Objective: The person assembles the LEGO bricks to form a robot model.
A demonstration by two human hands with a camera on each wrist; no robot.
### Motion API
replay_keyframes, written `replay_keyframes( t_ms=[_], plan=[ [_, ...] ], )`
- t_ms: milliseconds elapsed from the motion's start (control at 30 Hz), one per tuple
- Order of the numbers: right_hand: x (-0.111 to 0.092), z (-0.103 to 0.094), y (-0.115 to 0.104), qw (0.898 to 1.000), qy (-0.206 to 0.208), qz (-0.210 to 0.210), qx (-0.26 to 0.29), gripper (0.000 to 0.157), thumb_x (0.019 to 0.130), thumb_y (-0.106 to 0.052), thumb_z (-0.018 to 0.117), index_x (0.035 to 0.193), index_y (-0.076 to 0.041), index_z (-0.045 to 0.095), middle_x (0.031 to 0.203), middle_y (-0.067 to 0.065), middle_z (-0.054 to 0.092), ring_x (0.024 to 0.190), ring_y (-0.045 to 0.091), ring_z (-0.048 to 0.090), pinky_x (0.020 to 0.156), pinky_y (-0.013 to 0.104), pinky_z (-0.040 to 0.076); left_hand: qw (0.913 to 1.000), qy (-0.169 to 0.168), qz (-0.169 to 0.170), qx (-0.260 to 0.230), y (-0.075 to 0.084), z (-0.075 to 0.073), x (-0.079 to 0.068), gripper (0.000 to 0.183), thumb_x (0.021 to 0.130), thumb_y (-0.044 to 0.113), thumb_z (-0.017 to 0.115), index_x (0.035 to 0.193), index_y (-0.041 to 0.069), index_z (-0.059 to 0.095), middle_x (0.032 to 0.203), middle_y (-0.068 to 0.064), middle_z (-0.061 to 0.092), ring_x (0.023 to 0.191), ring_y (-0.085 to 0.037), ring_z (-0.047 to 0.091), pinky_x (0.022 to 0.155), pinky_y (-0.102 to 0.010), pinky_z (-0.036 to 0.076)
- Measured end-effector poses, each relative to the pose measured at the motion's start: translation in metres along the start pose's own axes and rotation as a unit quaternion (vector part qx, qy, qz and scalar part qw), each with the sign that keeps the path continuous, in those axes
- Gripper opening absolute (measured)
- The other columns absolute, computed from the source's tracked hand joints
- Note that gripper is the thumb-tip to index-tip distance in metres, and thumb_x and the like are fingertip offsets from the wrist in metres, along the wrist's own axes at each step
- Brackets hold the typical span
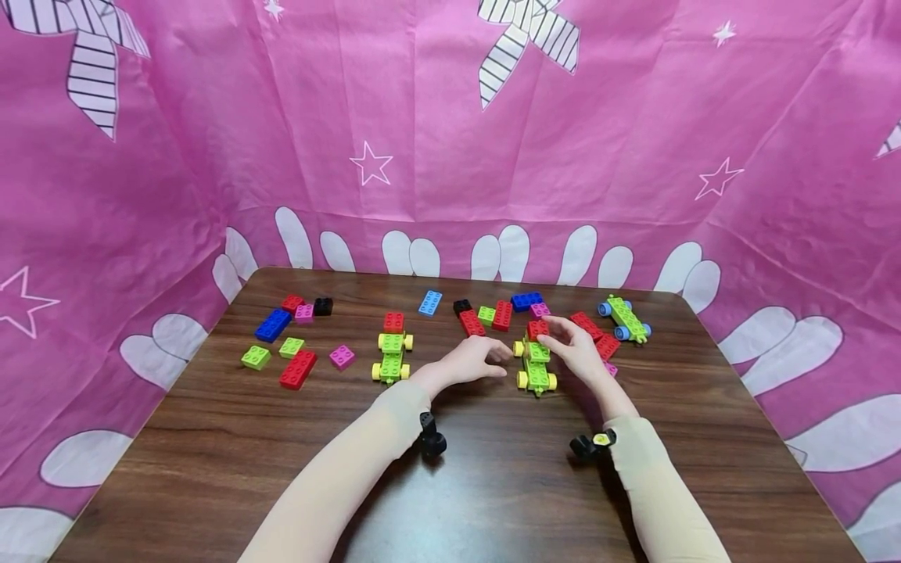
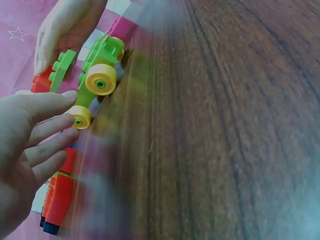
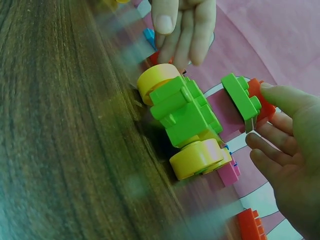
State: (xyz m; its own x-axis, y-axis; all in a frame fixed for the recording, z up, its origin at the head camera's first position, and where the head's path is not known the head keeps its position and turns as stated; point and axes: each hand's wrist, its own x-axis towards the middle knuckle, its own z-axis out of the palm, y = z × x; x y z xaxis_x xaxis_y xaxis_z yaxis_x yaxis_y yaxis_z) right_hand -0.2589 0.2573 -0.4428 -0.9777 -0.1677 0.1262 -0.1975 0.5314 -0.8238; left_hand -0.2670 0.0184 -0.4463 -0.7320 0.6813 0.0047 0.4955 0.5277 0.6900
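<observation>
My right hand pinches a red brick between thumb and fingers. A green brick is joined to the red one, and a gap shows between this pair and the green toy car base beneath. The base stands on the table on yellow wheels. My left hand is just left of this car, fingers extended and holding nothing; in the left wrist view its fingertips overlap a near wheel. A second green car with yellow wheels stands farther left, with a red brick at its far end.
A green base with blue wheels lies at the right. Behind the hands are a light blue brick, a dark blue brick and several others. More loose bricks, including a red one, lie at the left. Pink cloth surrounds the table.
</observation>
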Motion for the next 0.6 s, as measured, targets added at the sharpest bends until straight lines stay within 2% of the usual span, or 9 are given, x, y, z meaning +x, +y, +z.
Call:
replay_keyframes(
  t_ms=[133, 200, 300, 433, 600],
  plan=[
    [0.002, 0.0, 0.008, 1.0, 0.014, -0.015, -0.005, 0.048, 0.094, -0.026, 0.063, 0.133, -0.001, 0.053, 0.128, 0.024, 0.058, 0.118, 0.034, 0.055, 0.096, 0.032, 0.048, 0.9994, 0.02, 0.022, -0.016, 0.001, -0.005, -0.006, 0.031, 0.089, 0.012, 0.069, 0.119, 0.003, 0.065, 0.115, -0.008, 0.069, 0.104, -0.017, 0.065, 0.091, -0.025, 0.05],
    [0.003, -0.001, 0.009, 1.0, 0.02, -0.023, 0.002, 0.047, 0.093, -0.027, 0.065, 0.131, -0.001, 0.054, 0.126, 0.022, 0.06, 0.116, 0.033, 0.056, 0.09, 0.02, 0.047, 0.9987, 0.03, 0.029, -0.028, 0.002, -0.009, -0.01, 0.029, 0.089, 0.011, 0.069, 0.117, 0.003, 0.066, 0.113, -0.009, 0.07, 0.104, -0.018, 0.065, 0.091, -0.026, 0.051],
    [0.003, -0.002, 0.008, 0.999, 0.022, -0.03, 0.011, 0.047, 0.093, -0.026, 0.065, 0.131, 0.0, 0.054, 0.128, 0.021, 0.059, 0.116, 0.033, 0.056, 0.084, 0.008, 0.043, 0.9973, 0.046, 0.032, -0.047, 0.004, -0.014, -0.018, 0.029, 0.089, 0.01, 0.069, 0.116, 0.003, 0.066, 0.112, -0.009, 0.07, 0.103, -0.018, 0.065, 0.091, -0.027, 0.051],
    [0.003, -0.002, 0.002, 0.999, 0.024, -0.038, 0.022, 0.047, 0.093, -0.024, 0.064, 0.132, 0.001, 0.053, 0.129, 0.022, 0.058, 0.116, 0.034, 0.056, 0.082, 0.005, 0.041, 0.996, 0.068, 0.033, -0.048, 0.006, -0.022, -0.029, 0.03, 0.089, 0.015, 0.069, 0.117, 0.003, 0.066, 0.111, -0.005, 0.07, 0.104, -0.016, 0.064, 0.091, -0.027, 0.051],
    [-0.005, -0.005, -0.033, 0.997, 0.036, -0.046, 0.042, 0.042, 0.092, -0.011, 0.064, 0.129, 0.007, 0.054, 0.125, 0.028, 0.059, 0.115, 0.041, 0.056, 0.081, 0.006, 0.042, 0.9926, 0.105, 0.044, -0.043, 0.006, -0.028, -0.043, 0.029, 0.089, 0.016, 0.07, 0.115, 0.005, 0.067, 0.111, -0.004, 0.07, 0.104, -0.016, 0.064, 0.094, -0.032, 0.05]
  ],
)
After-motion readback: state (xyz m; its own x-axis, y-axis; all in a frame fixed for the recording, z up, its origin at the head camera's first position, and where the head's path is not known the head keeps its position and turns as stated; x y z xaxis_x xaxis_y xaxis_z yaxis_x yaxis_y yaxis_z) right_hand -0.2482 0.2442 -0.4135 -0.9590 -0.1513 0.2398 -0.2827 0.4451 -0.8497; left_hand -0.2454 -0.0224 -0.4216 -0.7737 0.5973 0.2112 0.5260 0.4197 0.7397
